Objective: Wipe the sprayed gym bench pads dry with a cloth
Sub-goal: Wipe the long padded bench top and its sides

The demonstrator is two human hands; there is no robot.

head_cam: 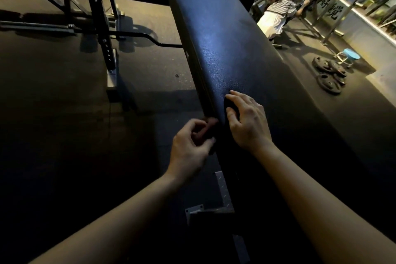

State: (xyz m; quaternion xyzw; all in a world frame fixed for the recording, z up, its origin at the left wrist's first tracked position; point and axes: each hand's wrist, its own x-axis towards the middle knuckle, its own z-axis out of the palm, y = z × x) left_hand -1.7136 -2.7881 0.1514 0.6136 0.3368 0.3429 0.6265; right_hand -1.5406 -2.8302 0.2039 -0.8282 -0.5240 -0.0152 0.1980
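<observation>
The pad [225,45] runs diagonally above the floor [53,113], with plates [329,75] and a stool [350,55] well to its right. Our right hand [246,122] rests on the pad's near end, fingers relaxed over a dark patch [230,106]; we cannot tell whether this is the cloth. Our left hand [190,148] curls at the pad's left edge; we cannot tell whether it grips anything.

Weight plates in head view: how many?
3 plain: black round weight plates lie clustered on the dark floor, far right, beside the blue-topped stool. Two overlap at the back, one lies nearer the camera. A fourth may hide in the overlap.
</observation>
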